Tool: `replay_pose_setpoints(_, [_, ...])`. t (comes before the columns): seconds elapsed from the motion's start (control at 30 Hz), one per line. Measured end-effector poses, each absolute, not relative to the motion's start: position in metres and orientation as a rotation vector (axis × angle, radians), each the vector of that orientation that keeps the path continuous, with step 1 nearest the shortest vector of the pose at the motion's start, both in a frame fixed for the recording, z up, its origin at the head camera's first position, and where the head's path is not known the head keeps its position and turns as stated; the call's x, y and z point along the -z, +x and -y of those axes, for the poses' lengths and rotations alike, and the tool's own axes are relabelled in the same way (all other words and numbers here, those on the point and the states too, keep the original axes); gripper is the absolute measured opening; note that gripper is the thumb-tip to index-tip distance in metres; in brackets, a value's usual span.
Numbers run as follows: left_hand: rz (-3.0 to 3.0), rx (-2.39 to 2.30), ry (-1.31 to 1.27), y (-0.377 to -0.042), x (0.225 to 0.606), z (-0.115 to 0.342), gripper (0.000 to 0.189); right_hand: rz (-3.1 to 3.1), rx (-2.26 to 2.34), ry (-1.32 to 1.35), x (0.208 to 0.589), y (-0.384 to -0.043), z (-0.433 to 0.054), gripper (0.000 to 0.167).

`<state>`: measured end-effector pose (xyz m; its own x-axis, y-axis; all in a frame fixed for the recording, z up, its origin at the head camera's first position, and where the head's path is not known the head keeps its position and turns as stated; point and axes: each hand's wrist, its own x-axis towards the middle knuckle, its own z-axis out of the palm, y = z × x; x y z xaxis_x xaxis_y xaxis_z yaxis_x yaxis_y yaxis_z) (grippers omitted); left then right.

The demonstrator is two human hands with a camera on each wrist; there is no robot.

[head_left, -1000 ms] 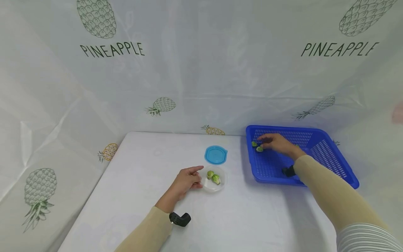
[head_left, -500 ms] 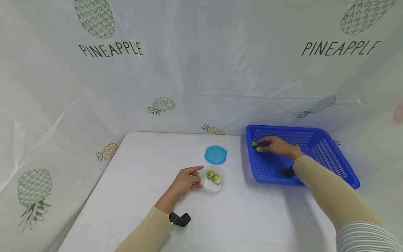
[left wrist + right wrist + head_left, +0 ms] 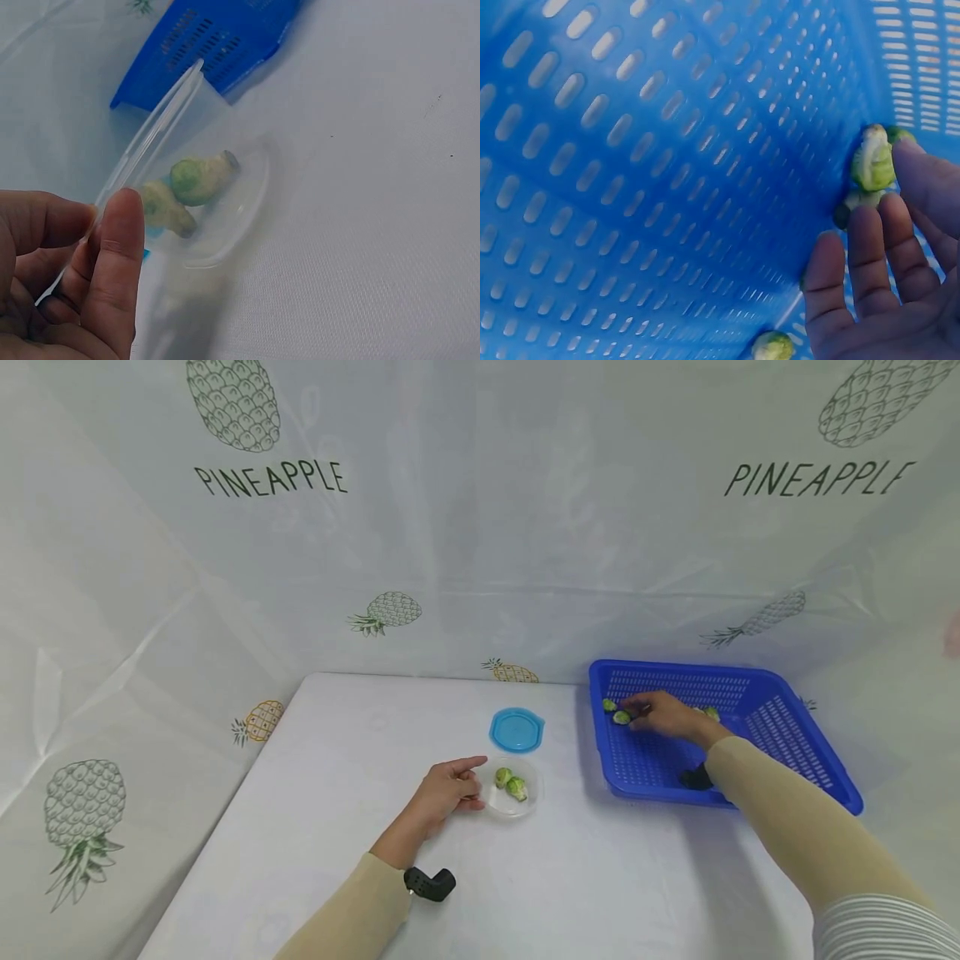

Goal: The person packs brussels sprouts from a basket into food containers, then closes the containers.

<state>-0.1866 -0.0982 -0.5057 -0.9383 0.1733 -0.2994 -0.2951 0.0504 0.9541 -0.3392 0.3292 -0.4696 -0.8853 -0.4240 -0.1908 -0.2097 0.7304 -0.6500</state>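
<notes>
My left hand [image 3: 442, 792] pinches the rim of a small round clear plastic container [image 3: 244, 221] between thumb and fingers. Two Brussels sprouts, one of them this front sprout [image 3: 516, 788], lie inside it. In the blue basket [image 3: 813, 752], my right hand [image 3: 667, 717] reaches down with fingers loosely bent and parted. Just past its fingertips lie a cut-looking Brussels sprout [image 3: 622, 717] and a smaller sprout [image 3: 609, 704]. The right wrist view has a Brussels sprout [image 3: 873, 159] beyond the gap between thumb and fingers, partly covered by the fingertips.
A light blue lid [image 3: 517, 730] lies on the white table [image 3: 315, 827] behind the container. More sprouts [image 3: 711, 714] sit in the basket behind the right wrist, and one sprout [image 3: 772, 346] shows low in the right wrist view. A pineapple-printed sheet [image 3: 480, 527] hangs behind.
My right hand has drawn back slightly rightward and toward me inside the basket, showing more of the sprouts by its fingertips. My left hand stays at the container.
</notes>
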Motion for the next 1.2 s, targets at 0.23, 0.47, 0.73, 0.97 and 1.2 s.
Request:
replay_pose_setpoints(0.23, [-1.987, -1.965, -0.134, -0.1893, 0.5085, 0.098, 0.053, -2.616, 0.883, -0.525, 0.4699, -0.3394, -0.3236, 0.042])
replay_pose_setpoints(0.47, [-1.983, -1.966, -0.128, -0.1884, 0.5081, 0.098, 0.053, -2.621, 0.9, -0.516, 0.4725, -0.3378, -0.3234, 0.029])
replay_pose_setpoints(0.73, [-1.985, -1.967, -0.119, -0.1879, 0.5082, 0.0987, 0.053, -2.613, 0.883, -0.493, 0.4758, -0.3403, -0.3236, 0.047])
replay_pose_setpoints(0.97, [-1.983, -1.965, -0.124, -0.1878, 0.5073, 0.0989, 0.054, -2.64, 0.825, -0.529, 0.4769, -0.3409, -0.3243, 0.038])
replay_pose_setpoints(1.2, [-1.991, -1.955, -0.125, -0.1866, 0.5053, 0.0985, 0.053, -2.643, 0.839, -0.485, 0.4754, -0.3402, -0.3236, 0.035])
